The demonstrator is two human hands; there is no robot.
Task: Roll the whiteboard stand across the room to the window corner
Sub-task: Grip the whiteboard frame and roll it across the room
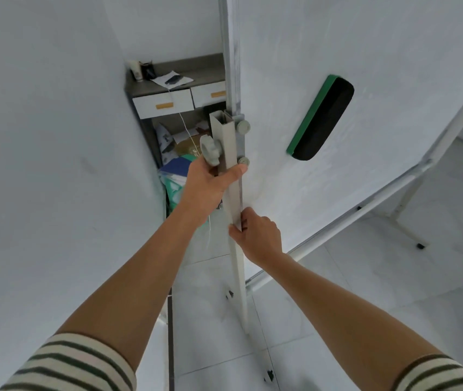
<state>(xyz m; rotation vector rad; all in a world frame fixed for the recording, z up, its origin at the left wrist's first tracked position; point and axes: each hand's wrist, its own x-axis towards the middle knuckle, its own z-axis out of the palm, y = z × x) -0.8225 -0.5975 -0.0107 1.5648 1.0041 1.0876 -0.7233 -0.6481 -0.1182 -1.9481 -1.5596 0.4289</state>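
Note:
The whiteboard stand's white upright post (237,266) runs down the middle of the head view, with the big white board (365,66) on its right. My left hand (210,182) is wrapped around the post just below a grey knob (210,150). My right hand (257,235) grips the post's edge lower down. A green and black eraser (320,117) sticks to the board. Black casters (269,375) show at the foot of the post on the tiled floor.
A white wall (55,165) stands close on the left. Behind the post is a grey desk (168,83) with two white drawers and a pile of bags and papers (176,165) beneath it. The stand's far leg (406,230) rests on the floor at right.

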